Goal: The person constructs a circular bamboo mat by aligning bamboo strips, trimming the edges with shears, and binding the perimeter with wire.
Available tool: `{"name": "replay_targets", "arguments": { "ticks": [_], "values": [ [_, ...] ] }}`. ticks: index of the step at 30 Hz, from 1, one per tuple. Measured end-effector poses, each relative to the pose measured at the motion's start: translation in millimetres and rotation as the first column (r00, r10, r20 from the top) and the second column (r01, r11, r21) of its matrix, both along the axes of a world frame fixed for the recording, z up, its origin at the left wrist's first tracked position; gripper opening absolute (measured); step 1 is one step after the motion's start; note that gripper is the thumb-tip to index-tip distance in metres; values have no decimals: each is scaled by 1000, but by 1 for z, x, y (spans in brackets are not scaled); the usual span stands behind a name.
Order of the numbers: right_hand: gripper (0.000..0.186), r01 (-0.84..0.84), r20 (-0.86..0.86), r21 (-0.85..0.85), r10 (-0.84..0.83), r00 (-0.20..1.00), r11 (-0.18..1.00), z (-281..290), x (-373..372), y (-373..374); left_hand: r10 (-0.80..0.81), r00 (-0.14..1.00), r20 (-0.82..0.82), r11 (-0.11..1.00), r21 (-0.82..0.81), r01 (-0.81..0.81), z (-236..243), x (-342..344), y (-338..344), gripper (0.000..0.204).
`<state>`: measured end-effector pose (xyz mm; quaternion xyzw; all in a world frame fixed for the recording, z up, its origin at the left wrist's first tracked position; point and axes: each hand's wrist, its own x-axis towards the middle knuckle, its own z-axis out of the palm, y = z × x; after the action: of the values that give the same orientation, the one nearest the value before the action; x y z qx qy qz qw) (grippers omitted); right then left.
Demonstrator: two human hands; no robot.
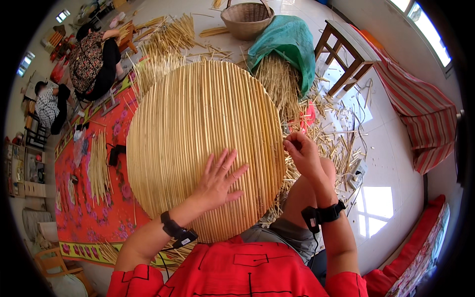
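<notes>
A large round mat of straw stalks (198,119) laid side by side rests in front of me, close to my lap. My left hand (217,183) lies flat on its lower middle, fingers spread. At the mat's right edge my right hand (303,153) has its thumb and forefinger pinched together. Whatever is between those fingertips, if anything, is too small to make out. Dark bands with small devices sit on both my wrists.
Loose straw spills from a green sack (292,37) behind the mat, near a woven basket (247,21). A wooden stool (346,49) stands at the far right. A red floral cloth (99,173) with straw bundles lies left. Two people sit at the far left.
</notes>
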<state>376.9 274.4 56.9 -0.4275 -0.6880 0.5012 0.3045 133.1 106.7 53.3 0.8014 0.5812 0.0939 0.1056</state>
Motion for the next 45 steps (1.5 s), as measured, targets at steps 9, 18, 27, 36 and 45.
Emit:
{"name": "replay_targets", "arguments": {
  "ticks": [9,18,27,36,45],
  "values": [
    [12,-39,-355,-288,-69,933,957,-1,-2,-7,6,1000,-4,1000,11,-6,-3,-1,0,85],
    [23,-316,-506,-702,-134,852,638,-6,17,-35,2,999,44,1000,3,-2,-5,-2,0,83],
    [17,-303,-485,-649,-72,871,698,-14,16,-26,6,1000,28,1000,17,-6,-10,-5,-1,81],
    [17,-286,-451,-676,-74,890,680,-21,15,-26,11,999,-37,999,-40,-13,-2,-2,2,80],
    [21,-222,-448,-718,-194,873,660,-19,18,-38,4,1000,-27,999,-54,-5,2,2,4,80]
  ]
}}
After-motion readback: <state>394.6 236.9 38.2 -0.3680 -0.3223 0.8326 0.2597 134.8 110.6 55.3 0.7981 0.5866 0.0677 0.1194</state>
